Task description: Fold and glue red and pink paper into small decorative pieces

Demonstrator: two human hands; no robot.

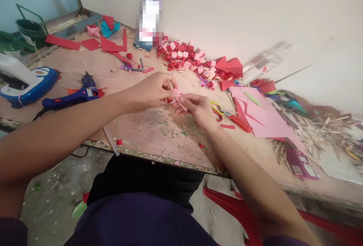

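Note:
A small folded pink paper strip [181, 101] is held between both hands over the middle of the table. My left hand [154, 89] is closed, thumb and fingertips pinching at the strip's upper end. A bit of red shows under these fingers, too small to make out. My right hand [198, 109] grips the strip's lower end between thumb and fingers. Beyond the hands lies a heap of small pink and red paper cubes [185, 58]. Orange-handled scissors [227, 113] rest just right of my right hand.
A blue glue gun [69, 98] and a blue-and-white device [42, 81] stand at the left. A phone with a blurred screen [150, 21] leans at the back. Pink paper sheets [266, 119] and wooden sticks [320, 129] lie right. Red paper scraps [113, 45] lie back left.

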